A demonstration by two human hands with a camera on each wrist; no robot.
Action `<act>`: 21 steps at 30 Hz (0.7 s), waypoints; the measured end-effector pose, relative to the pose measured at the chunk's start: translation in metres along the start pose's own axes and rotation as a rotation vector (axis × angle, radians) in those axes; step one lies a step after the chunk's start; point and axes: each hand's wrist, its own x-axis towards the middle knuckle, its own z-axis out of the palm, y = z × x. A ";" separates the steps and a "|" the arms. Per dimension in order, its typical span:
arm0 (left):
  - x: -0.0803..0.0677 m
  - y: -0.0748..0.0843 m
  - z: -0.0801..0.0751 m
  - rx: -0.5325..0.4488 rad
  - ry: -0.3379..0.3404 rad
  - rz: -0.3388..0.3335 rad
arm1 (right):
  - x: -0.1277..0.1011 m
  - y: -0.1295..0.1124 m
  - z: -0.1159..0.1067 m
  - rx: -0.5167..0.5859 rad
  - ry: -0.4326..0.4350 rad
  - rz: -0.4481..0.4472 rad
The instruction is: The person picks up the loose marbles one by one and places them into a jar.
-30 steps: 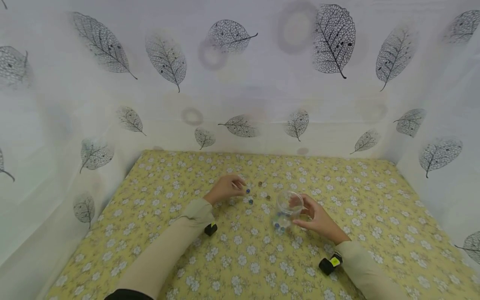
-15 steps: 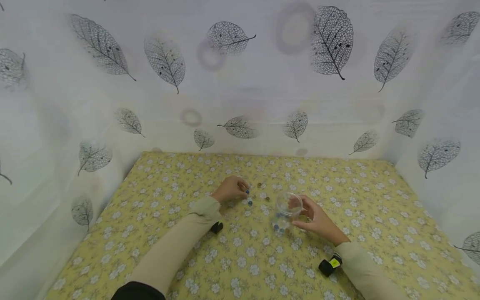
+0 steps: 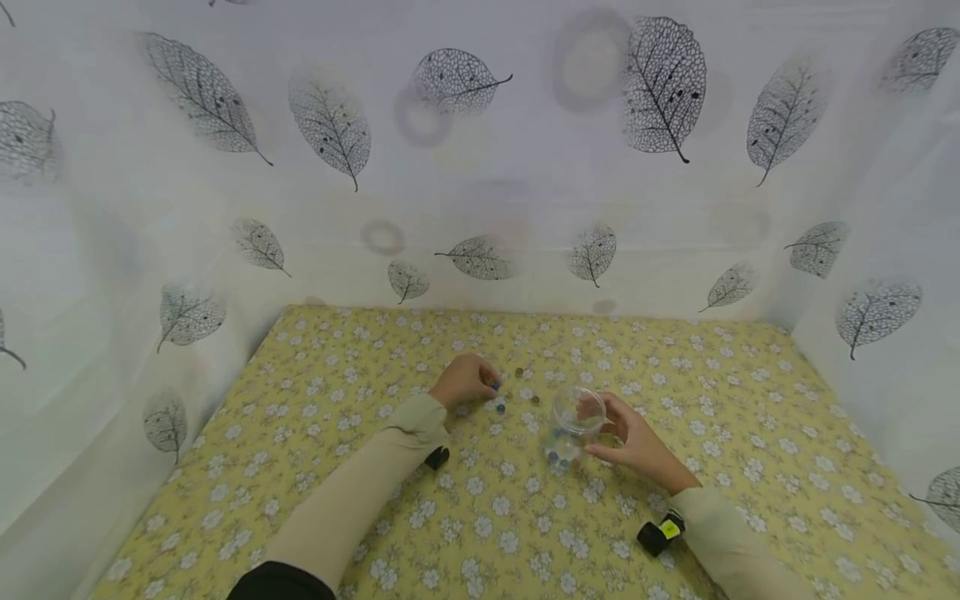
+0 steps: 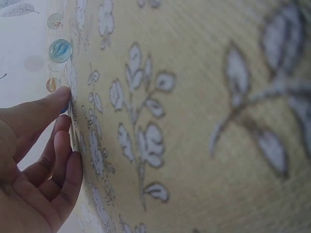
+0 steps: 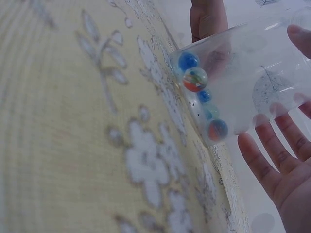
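Observation:
My left hand (image 3: 463, 380) is low over the cloth. Its thumb and index finger pinch a blue marble (image 4: 64, 109), mostly hidden by the thumb in the left wrist view. Nearby on the cloth lies a clear marble with blue swirls (image 4: 60, 51). Two brownish marbles, one farther back (image 3: 519, 372) and one toward the jar (image 3: 535, 401), rest to the right of that hand. My right hand (image 3: 637, 437) holds a clear plastic jar (image 3: 568, 428) from its right side, fingers and thumb around the wall. Several marbles lie at the jar's bottom, among them an orange-and-green one (image 5: 195, 79).
A yellow flowered cloth (image 3: 480, 517) covers the table. White sheets (image 3: 510, 183) with printed leaves hang behind it and at both sides. Each wrist carries a small black camera, such as the right one (image 3: 657, 535).
My left hand has moved slightly right and closed its fingertips on the blue marble. The right hand and the jar have stayed in place.

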 end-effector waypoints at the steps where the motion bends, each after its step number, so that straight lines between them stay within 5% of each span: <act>1: 0.000 0.000 0.000 0.003 0.002 0.002 | 0.000 0.000 0.000 0.001 0.000 0.001; 9: 0.004 -0.003 0.001 0.032 0.001 0.008 | 0.001 0.000 -0.001 0.006 -0.001 0.012; 21: 0.001 -0.009 -0.005 -0.070 0.001 0.005 | 0.002 0.000 -0.001 0.007 -0.006 0.039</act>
